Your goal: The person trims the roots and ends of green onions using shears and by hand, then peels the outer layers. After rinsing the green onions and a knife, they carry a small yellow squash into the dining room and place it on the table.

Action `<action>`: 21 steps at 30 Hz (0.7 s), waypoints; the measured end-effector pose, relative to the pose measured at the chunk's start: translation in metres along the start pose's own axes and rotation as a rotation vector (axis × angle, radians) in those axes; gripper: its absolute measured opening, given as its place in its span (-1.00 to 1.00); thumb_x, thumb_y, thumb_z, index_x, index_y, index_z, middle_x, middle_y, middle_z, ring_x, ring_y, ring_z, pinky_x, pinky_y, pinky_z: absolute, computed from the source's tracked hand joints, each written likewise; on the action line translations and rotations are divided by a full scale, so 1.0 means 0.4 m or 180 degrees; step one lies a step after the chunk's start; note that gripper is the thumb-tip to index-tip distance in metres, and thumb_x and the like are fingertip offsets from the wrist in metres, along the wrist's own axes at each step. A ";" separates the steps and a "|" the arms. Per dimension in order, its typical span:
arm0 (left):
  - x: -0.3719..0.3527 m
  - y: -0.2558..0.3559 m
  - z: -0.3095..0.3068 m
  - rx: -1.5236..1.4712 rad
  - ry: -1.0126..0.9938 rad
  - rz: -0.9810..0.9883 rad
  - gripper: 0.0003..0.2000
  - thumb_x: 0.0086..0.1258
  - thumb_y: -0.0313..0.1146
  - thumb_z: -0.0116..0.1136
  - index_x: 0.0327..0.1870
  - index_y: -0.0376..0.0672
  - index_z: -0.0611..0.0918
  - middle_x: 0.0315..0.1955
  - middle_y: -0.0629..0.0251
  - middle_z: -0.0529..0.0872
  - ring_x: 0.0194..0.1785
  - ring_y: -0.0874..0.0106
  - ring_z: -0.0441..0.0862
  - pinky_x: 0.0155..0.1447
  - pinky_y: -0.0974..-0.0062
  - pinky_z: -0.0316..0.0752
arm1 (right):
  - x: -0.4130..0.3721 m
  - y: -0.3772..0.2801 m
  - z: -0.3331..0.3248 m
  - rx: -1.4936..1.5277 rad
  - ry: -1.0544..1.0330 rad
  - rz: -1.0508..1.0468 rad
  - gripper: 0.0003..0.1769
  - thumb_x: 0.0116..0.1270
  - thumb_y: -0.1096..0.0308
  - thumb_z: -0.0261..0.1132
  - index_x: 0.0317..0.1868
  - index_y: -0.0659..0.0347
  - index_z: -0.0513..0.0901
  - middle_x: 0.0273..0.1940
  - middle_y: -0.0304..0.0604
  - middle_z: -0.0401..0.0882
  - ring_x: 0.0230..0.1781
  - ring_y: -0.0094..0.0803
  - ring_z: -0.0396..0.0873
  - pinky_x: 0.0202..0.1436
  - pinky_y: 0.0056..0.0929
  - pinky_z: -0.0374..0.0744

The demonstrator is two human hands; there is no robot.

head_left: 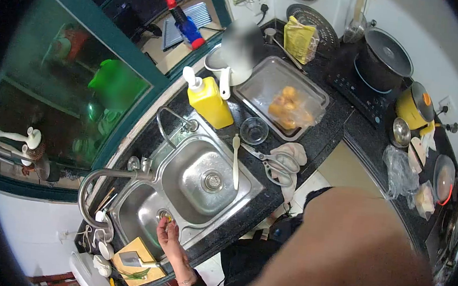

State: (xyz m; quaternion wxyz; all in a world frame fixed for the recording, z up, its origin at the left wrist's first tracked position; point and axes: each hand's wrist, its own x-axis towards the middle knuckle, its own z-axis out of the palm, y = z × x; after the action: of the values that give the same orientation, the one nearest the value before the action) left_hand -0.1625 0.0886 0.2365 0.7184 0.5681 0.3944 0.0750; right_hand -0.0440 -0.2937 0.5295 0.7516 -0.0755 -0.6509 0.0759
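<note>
My left hand (169,236), with a black band at the wrist, hangs over the near edge of the smaller sink basin (140,211). Its fingers are loosely bent and apart, and I see nothing held in them. Just beyond the fingertips is the drain (164,215), with a small yellow bit at it. A cutting board (133,247) lies left of the hand, bearing a cleaver (132,259) and some green stalks (133,273). A large blurred bare arm (349,249) fills the lower right; its hand is out of view.
A larger sink basin (197,167) has a white spoon (236,162) across its edge. Behind stand a yellow pump bottle (210,103), a glass bowl (254,130), scissors (273,162) and a lidded tray (255,86). A black pot (383,61) sits on the cooktop (359,91).
</note>
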 end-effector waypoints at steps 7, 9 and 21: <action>-0.174 0.100 0.182 0.0585 -0.0208 0.0989 -0.76 0.26 -0.44 0.04 -0.05 -0.18 0.45 -0.13 0.38 0.49 -0.11 0.53 0.45 -0.03 0.56 0.33 | -0.009 -0.063 0.033 0.0039 -0.0017 -0.0285 -0.72 0.33 0.34 -0.08 -0.18 0.34 0.50 -0.53 -0.20 0.40 -0.64 -0.57 0.38 -0.68 -0.71 0.20; -0.173 0.095 0.188 0.0616 -0.0246 0.1015 -0.75 0.26 -0.44 0.05 -0.04 -0.19 0.45 -0.14 0.38 0.50 -0.11 0.53 0.46 -0.04 0.57 0.33 | -0.023 -0.082 0.060 -0.0212 -0.0047 -0.0149 -0.73 0.32 0.34 -0.04 -0.09 0.31 0.48 -0.53 -0.21 0.40 -0.66 -0.59 0.37 -0.69 -0.71 0.20; -0.220 0.069 0.210 0.0830 -0.0793 0.0982 -0.76 0.29 -0.47 -0.01 -0.03 -0.27 0.45 -0.13 0.27 0.52 -0.11 0.50 0.48 0.01 0.59 0.35 | -0.056 -0.066 0.055 -0.0645 -0.0688 0.1624 -0.81 0.26 0.40 0.04 -0.36 0.42 0.39 -0.48 -0.01 0.32 -0.49 -0.15 0.35 -0.53 -0.35 0.28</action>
State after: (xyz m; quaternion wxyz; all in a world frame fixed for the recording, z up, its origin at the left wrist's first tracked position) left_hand -0.1580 -0.0145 0.3064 0.6621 0.7145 0.2176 0.0616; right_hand -0.0685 -0.3241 0.5165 0.6232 -0.3028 -0.6914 0.2046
